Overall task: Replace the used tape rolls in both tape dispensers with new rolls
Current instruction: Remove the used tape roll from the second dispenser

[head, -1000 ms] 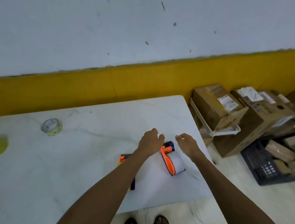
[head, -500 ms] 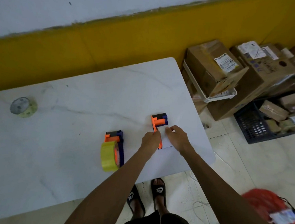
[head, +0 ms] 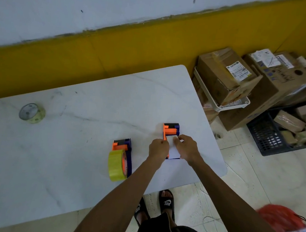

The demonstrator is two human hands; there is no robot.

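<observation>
Both hands on one tape dispenser (head: 171,131) on the bench (head: 95,100): left hand (head: 158,149) closed against its side, right hand (head: 187,149) pinching the white roll (head: 173,150). Second dispenser (head: 123,150), yellow roll (head: 116,165), sits left of the left hand.

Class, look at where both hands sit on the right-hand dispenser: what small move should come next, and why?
Probably lift the white roll out of the right dispenser. The left hand and right hand already flank that roll, and it is still seated in the frame, while the yellow-roll dispenser sits untouched.
</observation>
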